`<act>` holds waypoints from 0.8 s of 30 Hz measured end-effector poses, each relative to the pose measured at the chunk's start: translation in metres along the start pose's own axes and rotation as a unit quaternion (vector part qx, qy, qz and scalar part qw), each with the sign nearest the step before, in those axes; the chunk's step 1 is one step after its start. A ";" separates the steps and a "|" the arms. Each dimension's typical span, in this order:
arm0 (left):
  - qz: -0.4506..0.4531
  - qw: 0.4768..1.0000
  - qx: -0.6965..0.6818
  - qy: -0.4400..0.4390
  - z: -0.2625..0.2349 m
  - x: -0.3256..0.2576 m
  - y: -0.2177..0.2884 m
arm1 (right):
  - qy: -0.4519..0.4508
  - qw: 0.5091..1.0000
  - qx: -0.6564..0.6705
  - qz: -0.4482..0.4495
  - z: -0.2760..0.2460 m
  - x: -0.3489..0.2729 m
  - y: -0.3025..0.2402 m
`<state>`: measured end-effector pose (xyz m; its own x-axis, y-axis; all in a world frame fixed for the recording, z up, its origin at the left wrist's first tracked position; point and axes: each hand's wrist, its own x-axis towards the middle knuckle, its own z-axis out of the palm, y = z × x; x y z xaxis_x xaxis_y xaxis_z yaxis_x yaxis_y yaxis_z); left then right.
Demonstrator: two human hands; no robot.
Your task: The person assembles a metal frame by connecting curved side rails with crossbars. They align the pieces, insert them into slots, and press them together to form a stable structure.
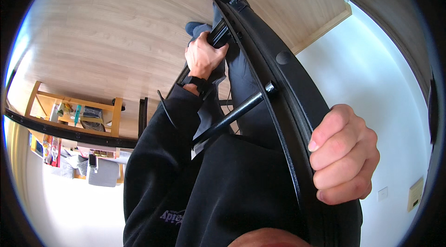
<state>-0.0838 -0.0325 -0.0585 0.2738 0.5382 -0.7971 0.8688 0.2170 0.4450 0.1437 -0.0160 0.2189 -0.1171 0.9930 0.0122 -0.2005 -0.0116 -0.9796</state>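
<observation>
A long black frame piece (302, 98), bowed in this wide picture, runs from the top of the view down past my right side. My right hand (344, 155) is closed over its outer edge near my body, with the fingers curled round it. Farther along, my left hand (204, 55) grips a short black crossbar (218, 35) that meets the inner side of the frame piece; a black watch is on that wrist. Between the hands, a glossy black tube (237, 111) slants from the frame piece towards my lap. What the fingertips of my left hand touch is hidden.
A wood-look floor (116, 29) spreads out beyond my legs. At the left stands a wooden shelf (116, 117) with small items, and a black bar (69, 131) passes in front of it. A white wall (362, 70) rises on the right.
</observation>
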 end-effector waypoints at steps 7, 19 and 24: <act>0.026 1.000 -0.005 -0.005 -0.001 0.003 -0.005 | -0.023 1.000 -0.006 -0.009 -0.004 0.001 0.000; 0.064 0.993 -0.054 -0.086 -0.004 0.021 -0.022 | -0.069 0.997 0.027 -0.036 -0.009 0.009 0.008; 0.100 0.968 -0.151 -0.176 -0.003 0.034 -0.033 | -0.122 0.990 0.037 -0.055 -0.016 0.013 0.011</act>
<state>-0.1048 -0.0187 -0.0993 0.5936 0.2952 -0.7487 0.6378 0.3947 0.6613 0.1554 -0.0012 0.2053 -0.3201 0.9311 0.1747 -0.2951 0.0772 -0.9523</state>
